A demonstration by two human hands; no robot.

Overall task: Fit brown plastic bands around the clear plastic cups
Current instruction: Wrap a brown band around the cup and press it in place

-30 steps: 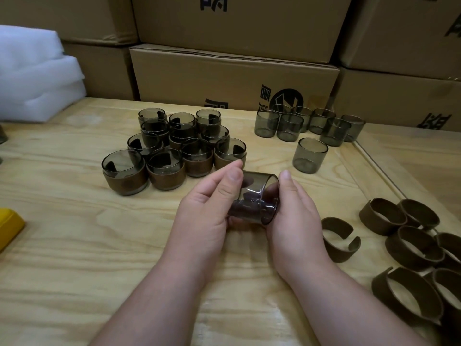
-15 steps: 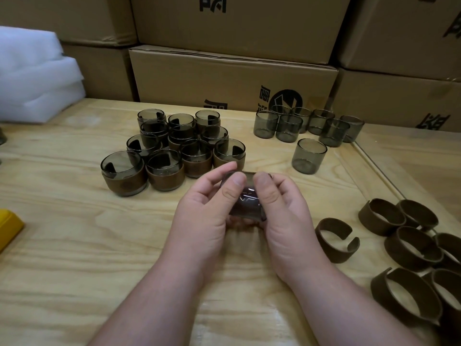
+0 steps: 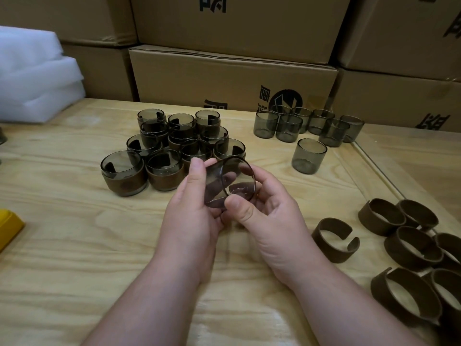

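A smoky clear plastic cup (image 3: pixel 228 182) is held tilted above the table's middle, its mouth turned toward me. My left hand (image 3: pixel 192 216) grips its left side, thumb on the rim. My right hand (image 3: pixel 268 213) cups its right side with the thumb pressed on the near edge. Whether a band is on this cup I cannot tell. Several banded cups (image 3: pixel 172 151) stand clustered behind my left hand. Bare cups (image 3: pixel 309 156) stand at the back right. Loose brown bands (image 3: pixel 335 239) lie on the right.
Stacked cardboard boxes (image 3: pixel 232 78) wall off the table's far side. White foam sheets (image 3: pixel 35 76) sit at the far left. A yellow object (image 3: pixel 8 227) pokes in at the left edge. A raised wooden strip (image 3: pixel 376 166) runs diagonally on the right.
Both hands have turned the cup so that its mouth now faces me; it lay sideways before. My right thumb has moved from the top of the cup to its near edge.
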